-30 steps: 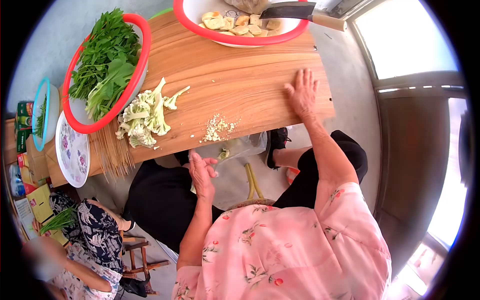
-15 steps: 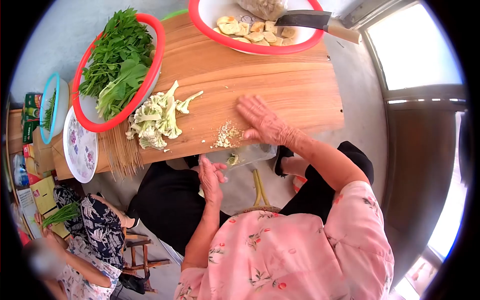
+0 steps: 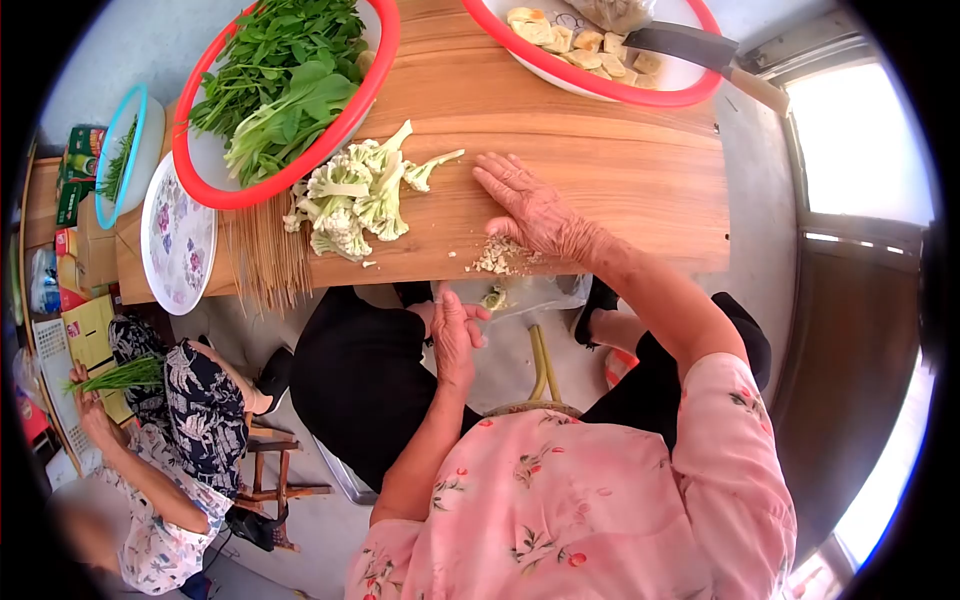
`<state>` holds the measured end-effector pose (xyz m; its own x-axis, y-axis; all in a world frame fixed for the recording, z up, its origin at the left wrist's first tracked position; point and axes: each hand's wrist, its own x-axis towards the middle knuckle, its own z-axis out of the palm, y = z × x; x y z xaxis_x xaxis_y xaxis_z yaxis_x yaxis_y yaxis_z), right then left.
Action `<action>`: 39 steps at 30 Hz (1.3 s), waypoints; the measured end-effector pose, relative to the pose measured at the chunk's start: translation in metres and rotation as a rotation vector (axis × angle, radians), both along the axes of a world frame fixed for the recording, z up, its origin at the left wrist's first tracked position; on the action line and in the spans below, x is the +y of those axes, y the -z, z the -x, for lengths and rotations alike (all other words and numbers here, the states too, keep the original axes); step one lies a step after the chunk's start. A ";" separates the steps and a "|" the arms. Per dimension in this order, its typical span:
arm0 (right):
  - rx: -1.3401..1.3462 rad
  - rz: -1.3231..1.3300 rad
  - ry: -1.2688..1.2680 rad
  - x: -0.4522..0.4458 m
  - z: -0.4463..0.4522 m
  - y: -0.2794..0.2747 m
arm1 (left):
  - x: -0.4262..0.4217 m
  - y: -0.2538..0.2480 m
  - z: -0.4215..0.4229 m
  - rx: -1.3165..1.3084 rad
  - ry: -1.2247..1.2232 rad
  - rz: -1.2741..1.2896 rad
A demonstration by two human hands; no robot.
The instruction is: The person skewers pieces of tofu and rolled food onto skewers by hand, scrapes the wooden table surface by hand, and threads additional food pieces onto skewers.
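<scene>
My right hand [image 3: 530, 212] lies palm down on the wooden tabletop, fingers stretched out, with nothing gripped. Against its thumb side are small pale cauliflower crumbs [image 3: 496, 256], gathered close to the table's front edge. Below that edge is my left hand [image 3: 457, 335], its fingers apart and holding nothing that I can see. A clear plastic bag [image 3: 545, 296] hangs or lies under the edge beside it, with a small cauliflower scrap [image 3: 493, 297] in or on it. Cut cauliflower florets [image 3: 358, 195] are heaped left of my right hand, touching a bundle of thin wooden skewers [image 3: 265, 255].
A red-rimmed bowl of leafy greens [image 3: 290, 165] stands at the left. Another red-rimmed bowl [image 3: 590, 85] holds tofu-like pieces, with a cleaver [image 3: 685, 48] across its rim. A floral plate [image 3: 180, 235] sits at the left edge. A seated person [image 3: 170, 440] holds green stalks.
The view has shifted, so the table sits higher and further right. My right hand has moved leftward across the table, and the crumbs lie nearer the front edge. My left hand stays below it.
</scene>
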<state>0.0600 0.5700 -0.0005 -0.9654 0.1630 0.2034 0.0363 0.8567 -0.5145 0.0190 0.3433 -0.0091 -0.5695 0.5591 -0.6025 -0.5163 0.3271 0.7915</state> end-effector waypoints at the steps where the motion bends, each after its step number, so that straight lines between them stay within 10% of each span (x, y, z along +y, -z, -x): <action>1: 0.004 0.000 -0.003 -0.002 0.002 0.005 | 0.001 -0.001 0.000 0.004 -0.003 0.000; 21: -0.081 0.001 -0.422 -0.060 0.006 -0.001 | 0.003 -0.002 0.000 -0.039 -0.100 -0.033; 25: -0.219 0.308 -0.296 -0.037 -0.031 -0.018 | -0.002 0.001 0.002 -0.044 -0.054 -0.009; 30: -0.098 -0.180 0.202 -0.021 -0.051 0.003 | -0.003 -0.001 0.002 -0.013 -0.036 -0.008; 39: -0.036 -0.074 0.036 -0.043 -0.030 0.003 | -0.002 0.001 0.002 0.008 -0.059 -0.002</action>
